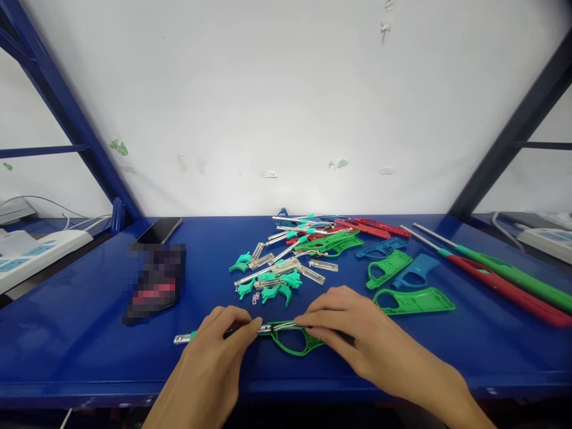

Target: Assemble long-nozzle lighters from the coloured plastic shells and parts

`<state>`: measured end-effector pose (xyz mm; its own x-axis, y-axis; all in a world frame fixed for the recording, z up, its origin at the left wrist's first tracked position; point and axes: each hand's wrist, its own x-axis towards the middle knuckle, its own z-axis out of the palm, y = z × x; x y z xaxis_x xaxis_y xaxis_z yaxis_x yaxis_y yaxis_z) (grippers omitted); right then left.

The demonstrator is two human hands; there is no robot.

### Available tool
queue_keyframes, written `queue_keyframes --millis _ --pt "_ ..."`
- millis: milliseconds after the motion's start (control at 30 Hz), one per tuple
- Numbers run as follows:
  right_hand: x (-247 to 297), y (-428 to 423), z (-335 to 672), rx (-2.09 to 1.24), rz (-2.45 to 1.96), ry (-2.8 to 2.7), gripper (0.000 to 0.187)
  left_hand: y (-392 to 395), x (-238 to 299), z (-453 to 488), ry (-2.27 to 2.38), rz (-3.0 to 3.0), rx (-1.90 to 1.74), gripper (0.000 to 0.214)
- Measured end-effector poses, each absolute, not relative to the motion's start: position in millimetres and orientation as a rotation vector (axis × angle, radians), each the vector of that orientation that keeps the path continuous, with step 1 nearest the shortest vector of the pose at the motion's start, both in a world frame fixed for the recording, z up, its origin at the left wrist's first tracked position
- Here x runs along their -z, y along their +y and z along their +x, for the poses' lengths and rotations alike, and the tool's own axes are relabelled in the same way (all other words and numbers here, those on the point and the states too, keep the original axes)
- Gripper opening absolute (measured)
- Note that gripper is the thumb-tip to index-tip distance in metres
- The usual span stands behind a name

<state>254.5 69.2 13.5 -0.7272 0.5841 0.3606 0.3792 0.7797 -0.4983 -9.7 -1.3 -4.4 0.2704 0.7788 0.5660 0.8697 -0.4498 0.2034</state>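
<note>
A green plastic lighter shell (pixel 292 341) with a metal tube (pixel 183 339) sticking out to the left lies near the front edge of the blue table (pixel 80 345). My left hand (pixel 223 339) pinches the tube where it meets the shell. My right hand (pixel 344 330) presses its fingertips on the shell's top right part. Both hands have their fingers closed on this piece.
Behind the hands lies a heap of teal triggers, clear tubes and metal rods (pixel 277 271). Green, blue and red shell halves (pixel 413 300) lie to the right, with two finished long lighters (pixel 504 280) far right. A phone (pixel 158 230) and a blurred dark pouch (pixel 154 283) sit at left.
</note>
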Motion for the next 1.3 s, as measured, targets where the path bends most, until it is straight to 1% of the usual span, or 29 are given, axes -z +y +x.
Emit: queue_keyframes --millis 100,233,533,800,1100,1300 --pt "-13.7 69.1 254.5 -0.541 -0.735 -2.468 0.027 1.4 4.5 -11.4 -1.573 -2.421 0.875 0.043" --pt "-13.7 68.6 254.8 -0.553 -0.747 -2.469 0.027 1.8 2.6 -14.1 -1.521 -2.480 0.809 0.059" --pt "-13.7 66.9 256.0 -0.568 -0.763 -2.477 0.032 0.0 0.0 -12.6 -1.487 -2.515 0.773 0.057" --pt "-9.9 68.0 256.4 -0.538 -0.757 -2.482 0.029 0.0 -1.7 -16.7 -1.441 -2.528 0.702 0.058" --pt "-10.2 67.7 257.0 -0.513 -0.755 -2.486 0.027 -2.6 -2.3 -19.5 -1.403 -2.544 0.601 0.063" --pt "-11.0 66.1 257.1 -0.532 -0.790 -2.477 0.027 -2.3 -3.0 -19.4 -1.390 -2.554 0.620 0.067"
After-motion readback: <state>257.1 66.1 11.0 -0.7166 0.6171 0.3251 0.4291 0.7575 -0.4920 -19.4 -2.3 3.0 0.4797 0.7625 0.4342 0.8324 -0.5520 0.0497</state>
